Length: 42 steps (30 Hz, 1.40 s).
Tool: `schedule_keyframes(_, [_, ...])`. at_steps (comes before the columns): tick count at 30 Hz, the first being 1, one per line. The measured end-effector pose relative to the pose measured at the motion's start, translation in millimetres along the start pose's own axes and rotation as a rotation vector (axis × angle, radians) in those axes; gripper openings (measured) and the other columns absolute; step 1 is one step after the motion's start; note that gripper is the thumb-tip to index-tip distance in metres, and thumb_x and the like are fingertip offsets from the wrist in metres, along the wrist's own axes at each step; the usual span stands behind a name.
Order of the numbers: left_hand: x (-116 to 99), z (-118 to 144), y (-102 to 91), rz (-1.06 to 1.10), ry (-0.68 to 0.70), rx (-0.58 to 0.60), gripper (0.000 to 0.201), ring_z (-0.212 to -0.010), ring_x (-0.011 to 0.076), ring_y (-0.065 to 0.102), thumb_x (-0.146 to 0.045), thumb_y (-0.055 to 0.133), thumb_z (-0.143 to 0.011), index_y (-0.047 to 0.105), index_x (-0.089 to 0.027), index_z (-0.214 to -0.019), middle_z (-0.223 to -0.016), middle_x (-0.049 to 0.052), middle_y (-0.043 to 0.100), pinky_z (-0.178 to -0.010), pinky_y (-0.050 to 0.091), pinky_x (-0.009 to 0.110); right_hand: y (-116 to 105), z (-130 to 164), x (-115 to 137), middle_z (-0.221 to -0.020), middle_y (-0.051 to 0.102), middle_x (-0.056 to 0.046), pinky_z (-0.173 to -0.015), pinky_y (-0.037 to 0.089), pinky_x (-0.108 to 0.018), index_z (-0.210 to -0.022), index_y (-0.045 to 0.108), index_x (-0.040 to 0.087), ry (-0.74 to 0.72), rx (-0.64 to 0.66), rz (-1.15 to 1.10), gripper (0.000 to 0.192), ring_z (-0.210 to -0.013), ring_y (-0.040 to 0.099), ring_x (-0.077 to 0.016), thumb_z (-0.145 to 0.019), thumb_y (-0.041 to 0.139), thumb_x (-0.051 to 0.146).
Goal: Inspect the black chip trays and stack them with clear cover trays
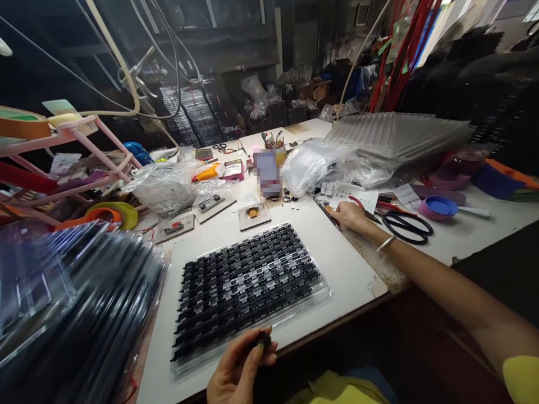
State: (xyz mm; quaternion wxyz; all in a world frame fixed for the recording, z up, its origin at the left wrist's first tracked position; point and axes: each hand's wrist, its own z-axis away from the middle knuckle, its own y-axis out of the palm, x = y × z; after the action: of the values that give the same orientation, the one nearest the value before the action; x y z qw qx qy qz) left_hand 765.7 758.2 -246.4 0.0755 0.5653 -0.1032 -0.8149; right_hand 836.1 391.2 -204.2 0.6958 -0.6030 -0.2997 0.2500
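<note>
Between the thumb and fingers of my left hand (pixel 244 365) is a small black connector-like part (pixel 263 339), held just off the near edge of a clear plastic tray (pixel 324 289). Rows of similar black parts (pixel 248 280) with light pins fill that tray, which lies on a white board (pixel 349 280). My right hand (pixel 353 215) is stretched out to the board's right edge, fingers bent together and pointing down. Its fingertips meet a thin dark tool (pixel 323 209) with an orange section; the exact grip is hidden. Red-handled pliers (pixel 370 216) lie beside this hand.
Black-handled scissors (pixel 407 227) and a blue-and-pink round dish (pixel 438 207) lie at right. Stacked plastic trays (pixel 92 314) crowd the left. Small fixtures (pixel 254 215), a blurred-out upright device (pixel 268 174) and plastic bags (pixel 311 165) stand behind the tray.
</note>
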Motion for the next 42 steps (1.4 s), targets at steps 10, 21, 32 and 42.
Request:
schedule_keyframes(10, [2.5, -4.3, -24.5, 0.022, -0.042, 0.077, 0.039, -0.079, 0.0204, 0.070, -0.035, 0.076, -0.069, 0.067, -0.020, -0.104, -0.092, 0.005, 0.073, -0.072, 0.058, 0.025, -33.3, 26.5, 1.9, -0.069, 0.062, -0.008, -0.063, 0.045, -0.027, -0.072, 0.052, 0.012, -0.087, -0.100, -0.433, 0.020, -0.066, 0.062, -0.0153, -0.084, 0.046, 0.026])
schedule_keyframes(21, [-1.0, -1.4, -15.4, 0.035, -0.059, 0.252, 0.024, -0.082, 0.0181, 0.069, -0.030, 0.060, -0.086, 0.059, -0.018, -0.106, -0.096, 0.006, 0.071, -0.075, 0.056, 0.028, 10.5, 221.0, 50.8, -0.102, 0.064, -0.007, -0.073, 0.052, -0.029, -0.125, 0.043, 0.023, -0.846, 0.353, -0.783, 0.034, -0.088, 0.062, -0.0165, -0.092, 0.047, 0.018])
schedule_keyframes(32, [-3.2, 4.6, -20.2, -0.187, 0.161, 0.176, 0.020, -0.087, 0.0122, 0.067, -0.025, 0.060, -0.085, 0.065, -0.024, -0.105, -0.100, 0.001, 0.070, -0.077, 0.053, 0.017, 38.4, 232.3, 87.6, -0.076, 0.056, -0.006, -0.059, 0.045, -0.029, -0.100, 0.056, 0.011, -1.158, 0.019, -0.433, 0.018, -0.068, 0.050, -0.0175, -0.094, 0.044, 0.023])
schedule_keyframes(42, [5.3, 9.8, -21.4, -0.430, 0.504, 0.086, 0.025, -0.069, 0.0069, 0.065, -0.014, 0.059, -0.085, 0.063, -0.025, -0.107, -0.092, -0.003, 0.070, -0.067, 0.052, 0.013, 61.6, 238.4, 88.4, -0.071, 0.051, -0.007, -0.056, 0.034, -0.031, -0.087, 0.053, 0.012, -1.151, -0.126, -0.393, 0.028, -0.063, 0.041, -0.0181, -0.098, 0.032, 0.026])
